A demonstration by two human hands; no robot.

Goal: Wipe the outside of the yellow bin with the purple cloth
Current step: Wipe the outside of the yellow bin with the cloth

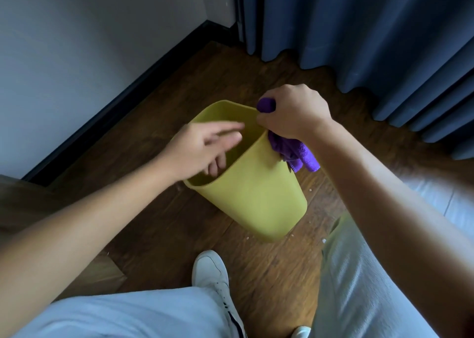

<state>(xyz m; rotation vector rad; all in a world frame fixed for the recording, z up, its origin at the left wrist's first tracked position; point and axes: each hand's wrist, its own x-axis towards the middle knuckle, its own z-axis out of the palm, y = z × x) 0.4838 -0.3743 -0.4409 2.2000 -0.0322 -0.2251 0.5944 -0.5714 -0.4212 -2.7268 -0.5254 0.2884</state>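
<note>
Bin (252, 194) on the wood floor (269, 273), tipped off upright, near the wall corner and just short of the curtain (359, 24). Right hand (291, 115) fisted on the purple cloth (298, 153), pressed to the upper outside wall by the rim; left hand (205, 146) spread loose over the mouth, blurred. Wiping seemingly underway near the top, lower sides likely left, with open floor all round for turning.

There is one yellow bin (252, 199) and one purple cloth (295, 151). Two hands are in view, the left hand (202, 149) and the right hand (295, 113), along with two white shoes, one (214, 273) plainly seen and the other (301, 332) only peeking in at the bottom edge. One blue curtain (359, 24) hangs behind.
</note>
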